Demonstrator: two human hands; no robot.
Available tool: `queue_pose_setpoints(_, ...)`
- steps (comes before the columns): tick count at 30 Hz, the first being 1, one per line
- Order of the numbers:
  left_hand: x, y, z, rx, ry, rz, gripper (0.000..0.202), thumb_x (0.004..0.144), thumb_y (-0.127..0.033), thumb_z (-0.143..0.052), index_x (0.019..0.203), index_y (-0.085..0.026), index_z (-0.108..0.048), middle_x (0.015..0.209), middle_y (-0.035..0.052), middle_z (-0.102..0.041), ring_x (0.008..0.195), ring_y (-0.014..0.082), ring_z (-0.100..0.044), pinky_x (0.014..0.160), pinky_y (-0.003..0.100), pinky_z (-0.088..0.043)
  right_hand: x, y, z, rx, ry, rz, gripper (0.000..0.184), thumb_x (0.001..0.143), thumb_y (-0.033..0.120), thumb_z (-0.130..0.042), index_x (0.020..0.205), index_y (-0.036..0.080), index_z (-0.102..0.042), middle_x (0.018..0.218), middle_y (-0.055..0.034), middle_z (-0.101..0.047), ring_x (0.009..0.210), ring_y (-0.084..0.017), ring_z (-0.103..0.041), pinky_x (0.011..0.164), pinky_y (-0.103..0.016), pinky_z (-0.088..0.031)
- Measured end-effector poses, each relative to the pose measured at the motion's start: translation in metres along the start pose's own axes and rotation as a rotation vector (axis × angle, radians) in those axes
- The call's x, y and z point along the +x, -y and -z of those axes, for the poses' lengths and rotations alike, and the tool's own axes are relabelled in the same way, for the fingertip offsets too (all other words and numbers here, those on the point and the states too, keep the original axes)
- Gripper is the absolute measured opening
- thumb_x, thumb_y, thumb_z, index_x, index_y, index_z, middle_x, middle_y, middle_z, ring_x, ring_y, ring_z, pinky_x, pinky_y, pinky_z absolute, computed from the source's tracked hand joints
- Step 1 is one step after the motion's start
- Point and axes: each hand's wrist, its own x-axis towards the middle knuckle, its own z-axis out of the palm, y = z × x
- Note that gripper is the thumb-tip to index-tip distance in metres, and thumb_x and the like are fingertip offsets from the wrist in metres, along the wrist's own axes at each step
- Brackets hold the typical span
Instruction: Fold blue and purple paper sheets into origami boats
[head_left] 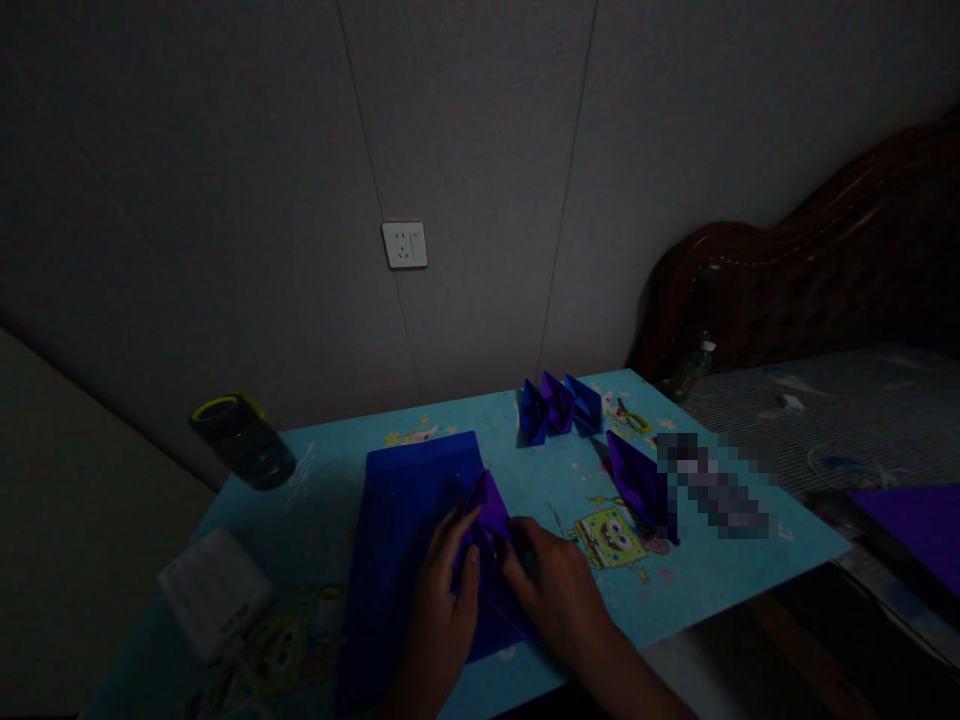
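A folded purple paper boat [486, 497] is held between my two hands above a dark blue sheet [412, 490] on the table. My left hand [444, 585] is closed on its left side, thumb and fingers along the folds. On its right side, my right hand [551, 580] grips the paper with the fingers bent inward; some fingertips are hidden. Another purple paper boat [637, 482] stands to the right. Farther back, several smaller folded boats, blue and purple [557, 404], sit side by side.
A dark bottle with a yellow-green rim [244, 440] stands at the table's left edge, with a white box-like device [216, 592] nearer me. Yellow-handled scissors [636, 420] lie at the back right. A bed [810, 400] adjoins the right side; a wall socket [405, 245] is ahead.
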Motion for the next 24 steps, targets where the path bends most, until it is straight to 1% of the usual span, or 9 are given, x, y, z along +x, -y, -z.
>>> queue_pose_setpoints(5, 0.000, 0.001, 0.002, -0.023, -0.003, 0.008, 0.039, 0.094, -0.030, -0.045, 0.131, -0.027, -0.055, 0.140, 0.0070, -0.054, 0.132, 0.0226, -0.046, 0.113, 0.044, -0.035, -0.002, -0.003, 0.000, 0.037, -0.001, -0.003, 0.031, 0.092, 0.023, -0.043, 0.117, 0.017, -0.061, 0.092, -0.0094, -0.075, 0.084, -0.022, -0.073, 0.076, -0.029, -0.051)
queue_pose_setpoints(8, -0.001, 0.001, 0.002, -0.035, -0.051, 0.024, 0.043, 0.094, -0.031, -0.045, 0.137, -0.027, -0.049, 0.145, 0.0069, -0.049, 0.136, 0.0224, -0.042, 0.114, 0.044, -0.032, -0.002, -0.006, -0.001, 0.056, -0.005, -0.024, 0.034, 0.091, 0.021, -0.043, 0.121, 0.017, -0.059, 0.090, -0.0089, -0.076, 0.079, -0.023, -0.073, 0.073, -0.030, -0.051)
queue_pose_setpoints(10, -0.002, 0.001, 0.002, -0.054, -0.056, 0.046, 0.044, 0.094, -0.032, -0.044, 0.138, -0.027, -0.047, 0.146, 0.0070, -0.048, 0.137, 0.0226, -0.041, 0.114, 0.044, -0.032, -0.001, -0.008, -0.002, 0.069, -0.011, -0.030, 0.034, 0.091, 0.022, -0.043, 0.121, 0.016, -0.059, 0.090, -0.0093, -0.076, 0.078, -0.023, -0.073, 0.070, -0.030, -0.051)
queue_pose_setpoints(12, -0.003, 0.002, 0.002, -0.074, -0.039, 0.066, 0.044, 0.095, -0.033, -0.044, 0.138, -0.027, -0.047, 0.147, 0.0066, -0.047, 0.137, 0.0224, -0.041, 0.114, 0.044, -0.032, 0.000, -0.010, -0.002, 0.085, -0.015, -0.026, 0.034, 0.091, 0.023, -0.042, 0.119, 0.016, -0.060, 0.091, -0.0097, -0.076, 0.079, -0.023, -0.072, 0.070, -0.030, -0.051)
queue_pose_setpoints(15, -0.004, 0.004, 0.003, -0.093, -0.022, 0.073, 0.044, 0.095, -0.034, -0.043, 0.138, -0.028, -0.047, 0.148, 0.0057, -0.046, 0.137, 0.0215, -0.041, 0.114, 0.042, -0.032, 0.001, -0.011, -0.002, 0.097, -0.024, -0.017, 0.032, 0.092, 0.026, -0.041, 0.112, 0.016, -0.064, 0.090, -0.0091, -0.076, 0.078, -0.023, -0.072, 0.069, -0.029, -0.050)
queue_pose_setpoints(18, -0.004, 0.006, 0.004, -0.103, -0.024, 0.068, 0.043, 0.096, -0.035, -0.043, 0.138, -0.029, -0.047, 0.147, 0.0053, -0.047, 0.136, 0.0210, -0.042, 0.114, 0.042, -0.032, 0.001, -0.010, -0.001, 0.079, -0.036, -0.012, 0.030, 0.094, 0.027, -0.040, 0.100, 0.017, -0.067, 0.083, -0.0073, -0.075, 0.072, -0.022, -0.072, 0.063, -0.027, -0.048)
queue_pose_setpoints(20, -0.004, 0.005, 0.004, -0.107, -0.024, 0.065, 0.043, 0.096, -0.034, -0.042, 0.138, -0.029, -0.047, 0.147, 0.0049, -0.047, 0.136, 0.0207, -0.042, 0.114, 0.042, -0.032, 0.001, -0.009, 0.000, 0.067, -0.043, -0.006, 0.029, 0.094, 0.029, -0.040, 0.095, 0.018, -0.067, 0.078, -0.0062, -0.075, 0.069, -0.022, -0.071, 0.062, -0.027, -0.047)
queue_pose_setpoints(22, -0.004, 0.005, 0.005, -0.108, -0.028, 0.062, 0.043, 0.096, -0.033, -0.042, 0.139, -0.030, -0.046, 0.148, 0.0046, -0.046, 0.137, 0.0202, -0.041, 0.115, 0.042, -0.031, 0.000, -0.008, 0.000, 0.077, -0.050, 0.000, 0.030, 0.095, 0.030, -0.040, 0.097, 0.018, -0.067, 0.079, -0.0062, -0.075, 0.070, -0.022, -0.071, 0.063, -0.028, -0.048)
queue_pose_setpoints(24, -0.004, 0.004, 0.004, -0.103, -0.042, 0.062, 0.044, 0.096, -0.033, -0.042, 0.139, -0.029, -0.045, 0.148, 0.0047, -0.045, 0.138, 0.0202, -0.039, 0.115, 0.042, -0.030, 0.000, -0.008, 0.001, 0.113, -0.057, 0.006, 0.030, 0.095, 0.031, -0.040, 0.101, 0.018, -0.067, 0.084, -0.0070, -0.075, 0.075, -0.022, -0.072, 0.068, -0.029, -0.050)
